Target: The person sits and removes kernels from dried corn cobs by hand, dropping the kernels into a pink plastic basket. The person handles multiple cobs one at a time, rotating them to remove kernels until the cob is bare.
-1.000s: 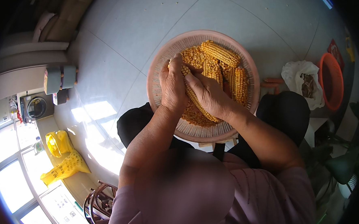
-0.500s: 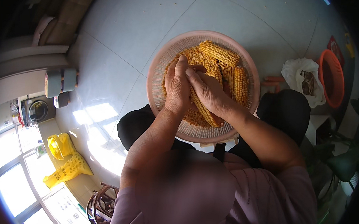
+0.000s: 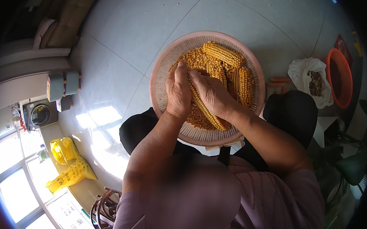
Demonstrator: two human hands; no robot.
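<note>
A round pink plastic basket (image 3: 157,78) stands between my knees, with loose yellow kernels (image 3: 195,58) spread inside it. My left hand (image 3: 179,90) and my right hand (image 3: 211,92) are closed together around one long ear of corn (image 3: 204,107), its lower end pointing toward me. Both thumbs press at its far part, where the fingers underneath are mostly hidden. Beyond my right hand several more ears lie in the basket, among them a thick corn ear (image 3: 223,54) at the far side and another corn ear (image 3: 246,86) along the right wall.
Right of the basket are a white plastic bag (image 3: 295,72) with dry brownish scraps, an orange basket (image 3: 339,77) and bare reddish cobs (image 3: 278,81) on the tiled floor. Yellow bags (image 3: 74,173) lie at the left by a window. A few kernels dot the floor.
My left hand has shifted slightly left and its thumb has moved down, opening a gap between the hands. More of the held corn ear now shows.
</note>
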